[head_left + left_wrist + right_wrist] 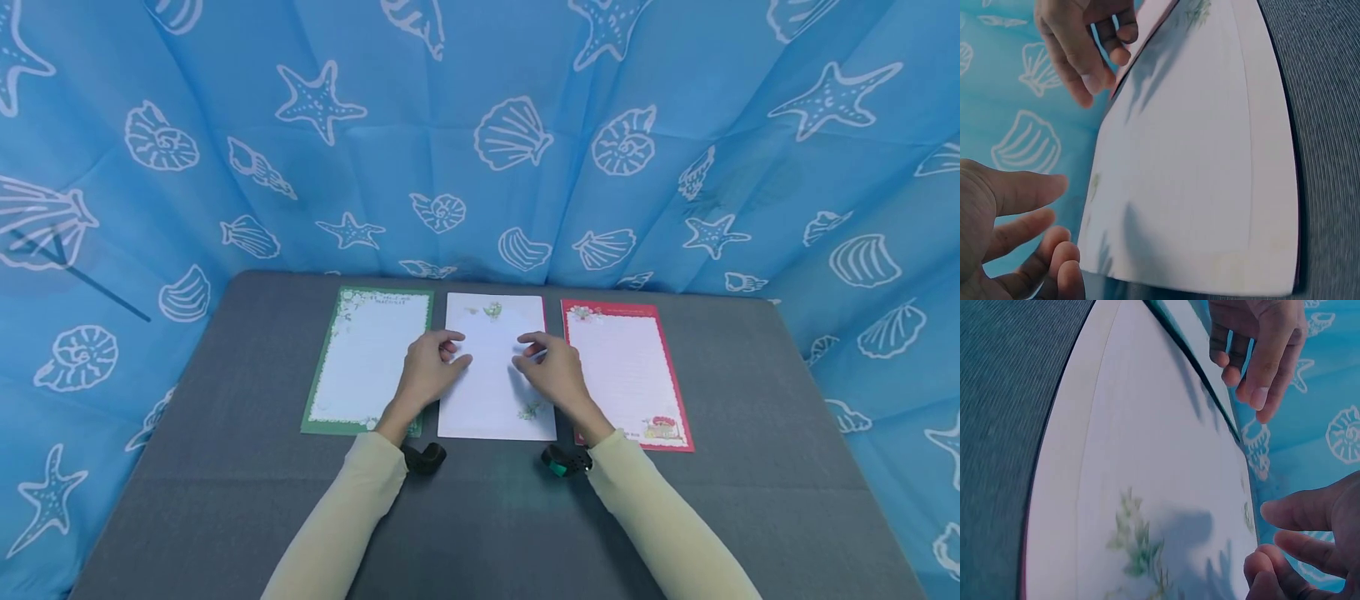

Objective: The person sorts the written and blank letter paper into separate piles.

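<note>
A white sheet of paper [491, 392] with small green leaf prints lies in the middle of the table. Over its left edge hovers my left hand [433, 365], fingers loosely bent and thumb apart, holding nothing. My right hand [555, 368] mirrors it over the right edge, also holding nothing. Both wrist views show a gap between fingers and paper, with hand shadows falling on the white sheet [1191, 156]. To the left lies a green-bordered sheet [367, 358]; on the right is a red-bordered sheet [626, 358]. Each is partly covered by a forearm or hand.
A dark grey cloth covers the table [750, 400]. Behind it and at both sides hangs a blue curtain [420, 167] printed with white shells and starfish. Dark bands with small devices [425, 458] sit at the wrists.
</note>
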Action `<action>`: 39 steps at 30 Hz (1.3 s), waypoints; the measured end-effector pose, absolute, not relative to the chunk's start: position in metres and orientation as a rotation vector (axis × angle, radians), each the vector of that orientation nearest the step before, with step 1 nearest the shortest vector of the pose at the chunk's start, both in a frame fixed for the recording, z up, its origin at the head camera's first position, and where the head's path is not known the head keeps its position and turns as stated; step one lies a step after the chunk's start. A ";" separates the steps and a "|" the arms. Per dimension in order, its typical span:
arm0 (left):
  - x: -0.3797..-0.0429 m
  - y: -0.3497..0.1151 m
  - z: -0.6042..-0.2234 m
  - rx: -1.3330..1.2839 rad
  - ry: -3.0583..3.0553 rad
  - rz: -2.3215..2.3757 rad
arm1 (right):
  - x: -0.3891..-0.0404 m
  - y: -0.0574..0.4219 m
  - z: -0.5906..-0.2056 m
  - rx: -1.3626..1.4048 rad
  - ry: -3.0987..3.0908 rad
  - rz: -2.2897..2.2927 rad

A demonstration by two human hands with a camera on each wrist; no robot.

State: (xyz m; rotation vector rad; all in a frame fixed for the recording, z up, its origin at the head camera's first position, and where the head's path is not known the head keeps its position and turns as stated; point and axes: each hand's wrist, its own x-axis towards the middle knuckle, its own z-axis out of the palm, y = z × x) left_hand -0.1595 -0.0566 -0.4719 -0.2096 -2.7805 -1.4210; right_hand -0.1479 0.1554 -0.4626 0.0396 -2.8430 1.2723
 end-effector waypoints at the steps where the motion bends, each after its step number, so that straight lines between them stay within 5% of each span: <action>1: -0.160 -0.055 -0.472 -0.211 -2.786 -1.410 | -0.147 0.157 -0.463 0.035 -2.844 1.266; 39: -0.162 -0.043 -0.476 0.068 -2.945 -1.208 | -0.147 0.176 -0.473 -0.131 -2.963 1.081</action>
